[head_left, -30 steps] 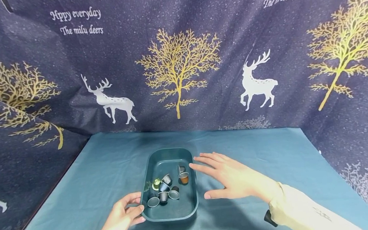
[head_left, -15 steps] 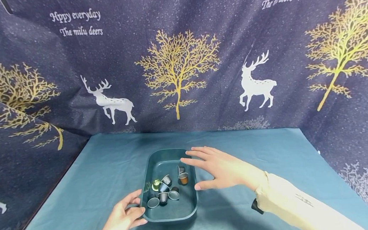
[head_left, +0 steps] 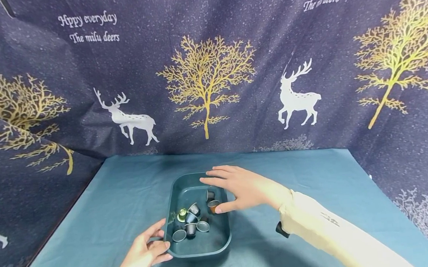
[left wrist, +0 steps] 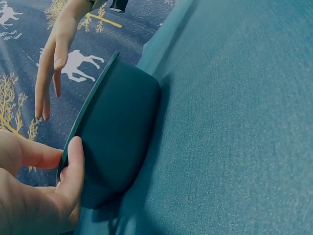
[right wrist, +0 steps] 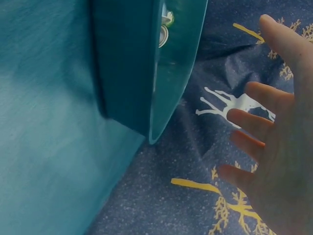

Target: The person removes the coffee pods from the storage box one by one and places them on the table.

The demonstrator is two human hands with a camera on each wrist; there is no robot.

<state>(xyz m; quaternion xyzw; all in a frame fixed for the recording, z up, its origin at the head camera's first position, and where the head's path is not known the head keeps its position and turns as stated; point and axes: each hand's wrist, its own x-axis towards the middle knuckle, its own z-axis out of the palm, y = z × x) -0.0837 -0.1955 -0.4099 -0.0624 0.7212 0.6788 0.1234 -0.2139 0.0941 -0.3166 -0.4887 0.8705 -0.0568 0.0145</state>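
A dark green plastic tub [head_left: 199, 253] with rounded corners holds several small coffee capsules. They include a green capsule [head_left: 182, 213], a silver-grey capsule [head_left: 194, 209], an orange capsule [head_left: 212, 205] and a black capsule [head_left: 210, 195]. My left hand [head_left: 142, 252] pinches the tub's near left rim between thumb and fingers, as the left wrist view also shows. Over the far right side of the tub hovers my right hand [head_left: 245, 188], fingers spread and holding nothing; its thumb overlaps the orange capsule in the head view.
The tub stands on a teal cloth [head_left: 306, 176] covering the table. Behind it hangs a dark blue curtain [head_left: 241, 90] printed with deer and gold trees. A pale sleeve [head_left: 324, 225] covers my right forearm, with a black band [head_left: 281, 230] at the wrist.
My right hand has moved left from beside the tub to above its far right part, fingers still spread. The left hand keeps its hold on the rim, and the capsules stay inside.
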